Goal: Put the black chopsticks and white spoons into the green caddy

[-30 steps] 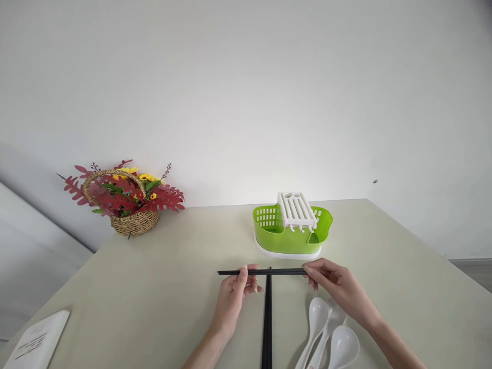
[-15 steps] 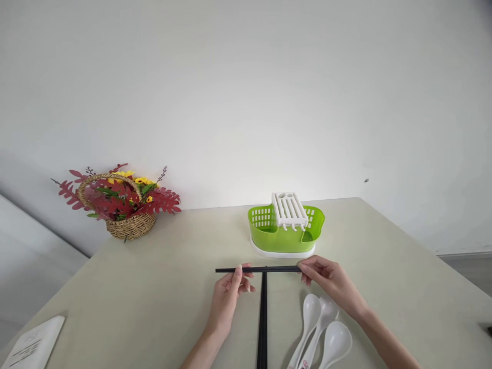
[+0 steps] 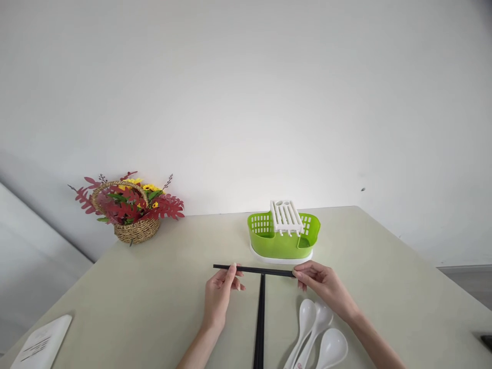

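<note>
Black chopsticks (image 3: 265,271) lie nearly level between my two hands, above the table. My left hand (image 3: 220,294) pinches them towards their left end, thumb on top. Fingers of my right hand (image 3: 321,284) are closed on their right end. Below them, more black chopsticks (image 3: 260,320) lie lengthwise on the table, running out of the bottom of the view. Several white spoons (image 3: 332,347) rest to the right of these, under my right forearm. Just beyond my hands stands a green caddy (image 3: 274,248) with a white slotted top (image 3: 286,216) and a white base.
A wicker basket (image 3: 138,230) of red and yellow flowers stands at the back left by the wall. At the front left lies a white object (image 3: 42,343) with dark lines. A dark item (image 3: 487,342) sits at the right table edge.
The held chopsticks have tilted slightly, their right end now lower. My hands have shifted a little to the left in view. The camera view has moved slightly, too.
</note>
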The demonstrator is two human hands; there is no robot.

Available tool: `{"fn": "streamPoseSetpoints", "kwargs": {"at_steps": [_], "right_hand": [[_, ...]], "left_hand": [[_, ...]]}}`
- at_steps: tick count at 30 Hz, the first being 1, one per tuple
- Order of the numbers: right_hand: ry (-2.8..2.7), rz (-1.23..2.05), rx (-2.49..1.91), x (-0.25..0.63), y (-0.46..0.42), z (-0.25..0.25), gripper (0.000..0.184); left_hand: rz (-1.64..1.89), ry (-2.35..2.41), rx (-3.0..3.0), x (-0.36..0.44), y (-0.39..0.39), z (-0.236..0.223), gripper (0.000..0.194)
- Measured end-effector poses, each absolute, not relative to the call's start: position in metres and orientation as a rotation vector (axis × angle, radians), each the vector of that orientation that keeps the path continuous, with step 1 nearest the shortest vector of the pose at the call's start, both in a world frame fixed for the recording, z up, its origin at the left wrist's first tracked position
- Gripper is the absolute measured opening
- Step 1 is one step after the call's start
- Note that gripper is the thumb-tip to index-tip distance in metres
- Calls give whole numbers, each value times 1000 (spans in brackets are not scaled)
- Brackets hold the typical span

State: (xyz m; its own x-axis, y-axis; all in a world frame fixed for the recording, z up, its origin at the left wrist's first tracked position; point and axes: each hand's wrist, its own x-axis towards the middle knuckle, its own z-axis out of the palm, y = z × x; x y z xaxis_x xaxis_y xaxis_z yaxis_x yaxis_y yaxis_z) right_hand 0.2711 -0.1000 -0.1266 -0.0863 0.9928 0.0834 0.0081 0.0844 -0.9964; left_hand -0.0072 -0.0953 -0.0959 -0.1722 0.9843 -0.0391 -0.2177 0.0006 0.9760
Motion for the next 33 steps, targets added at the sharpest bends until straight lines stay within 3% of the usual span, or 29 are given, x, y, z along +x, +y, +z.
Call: {"fn": "streamPoseSetpoints", "kwargs": {"at_steps": [5, 13, 22, 33], "right_hand": [[-1211, 1287, -994, 283, -95, -131, 44], [-897, 1350, -883, 295, -83, -139, 40], [-851, 1374, -844, 295, -81, -142, 39], [-782, 1413, -787, 295, -78, -140, 36]], "left_hand": [[1613, 1293, 1149, -32, -92, -59, 42], [1983, 1400, 1545, -42, -62, 39, 35], [1287, 1340, 2293, 22, 9, 61, 37], [816, 1298, 2389, 68, 84, 40, 47]]}}
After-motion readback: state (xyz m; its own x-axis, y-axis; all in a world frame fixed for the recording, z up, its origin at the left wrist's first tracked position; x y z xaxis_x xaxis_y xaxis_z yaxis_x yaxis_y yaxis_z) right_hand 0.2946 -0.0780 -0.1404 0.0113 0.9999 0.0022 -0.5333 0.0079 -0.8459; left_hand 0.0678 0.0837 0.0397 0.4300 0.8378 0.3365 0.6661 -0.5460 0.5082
